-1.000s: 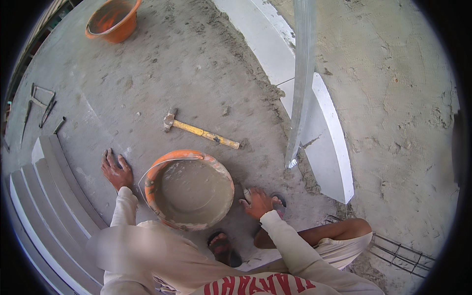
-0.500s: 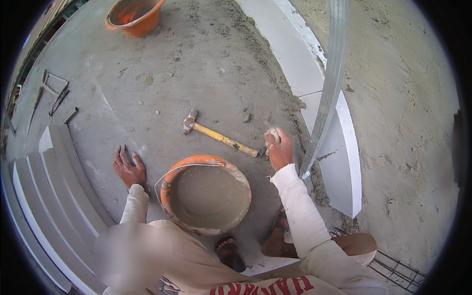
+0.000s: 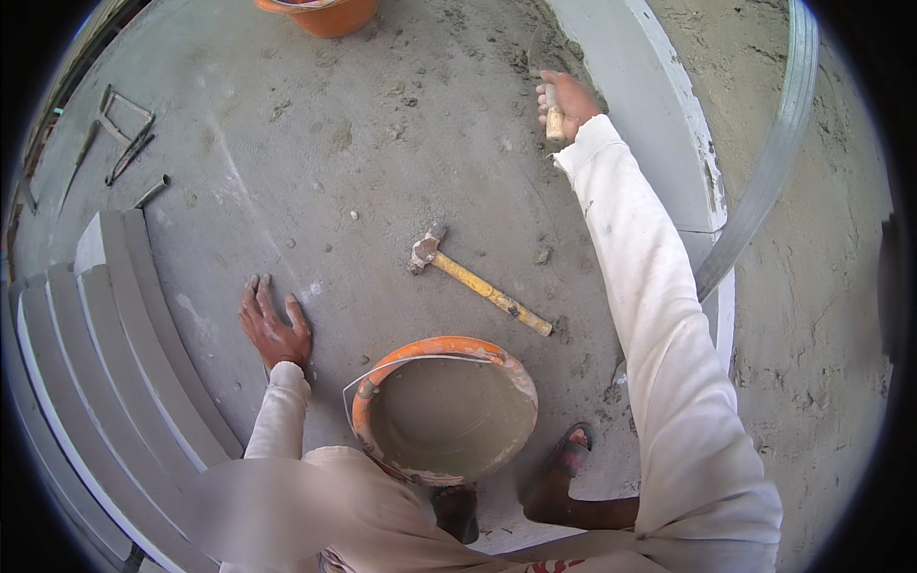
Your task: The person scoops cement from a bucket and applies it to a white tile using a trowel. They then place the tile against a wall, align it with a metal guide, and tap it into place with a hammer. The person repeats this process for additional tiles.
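My left hand (image 3: 275, 323) rests on the grey, mortar-dusted floor, fingers spread and holding nothing. Far out to the front right, my right hand (image 3: 579, 99) is closed round the pale wooden handle of a trowel (image 3: 555, 124). The trowel's thin blade blends into the grey ground beside a row of white blocks (image 3: 650, 105), so its edges are hard to make out. Between my arms stands an orange bucket (image 3: 439, 346) with a wire handle, filled with wet grey mortar (image 3: 454, 411). Just beyond it lies a hammer (image 3: 492, 294) with a yellow handle.
Stacked pale blocks (image 3: 124, 334) stand at the left, with a short pipe (image 3: 153, 191) and a hacksaw frame (image 3: 127, 129) beyond them. An orange basin (image 3: 334, 17) sits at the far edge. A long metal bar (image 3: 769, 172) leans across the block row at right.
My right hand has reached forward with the trowel, from near the hammer to the far block row. My left hand stays on the floor. The whole view has shifted.
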{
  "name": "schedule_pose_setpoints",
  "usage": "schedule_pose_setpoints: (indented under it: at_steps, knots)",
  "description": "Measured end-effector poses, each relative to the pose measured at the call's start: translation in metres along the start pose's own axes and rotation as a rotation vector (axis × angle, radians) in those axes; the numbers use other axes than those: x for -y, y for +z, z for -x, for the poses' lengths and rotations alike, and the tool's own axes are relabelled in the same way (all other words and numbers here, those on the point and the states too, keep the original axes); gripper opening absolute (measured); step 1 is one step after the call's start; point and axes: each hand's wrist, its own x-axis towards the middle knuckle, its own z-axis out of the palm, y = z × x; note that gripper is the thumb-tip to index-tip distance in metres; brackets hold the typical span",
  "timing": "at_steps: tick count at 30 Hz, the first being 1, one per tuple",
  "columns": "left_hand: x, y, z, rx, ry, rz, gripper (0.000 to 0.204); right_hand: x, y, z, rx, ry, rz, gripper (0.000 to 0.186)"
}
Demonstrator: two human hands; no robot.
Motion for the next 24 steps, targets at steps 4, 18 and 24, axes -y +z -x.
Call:
schedule_pose_setpoints:
  at_steps: [4, 18, 24]
  knots:
    - [-0.007, 0.010, -0.003, 0.007, 0.022, 0.041, 0.054, -0.015, -0.032, -0.019, -0.025, -0.020, -0.254, 0.031]
    - [-0.008, 0.012, -0.004, -0.028, 0.061, 0.025, 0.054, -0.049, -0.001, 0.028, -0.092, 0.004, -0.429, 0.025]
    - [0.004, 0.007, 0.001, -0.025, 0.046, -0.008, 0.054, -0.079, -0.023, 0.081, -0.202, 0.093, -0.439, 0.025]
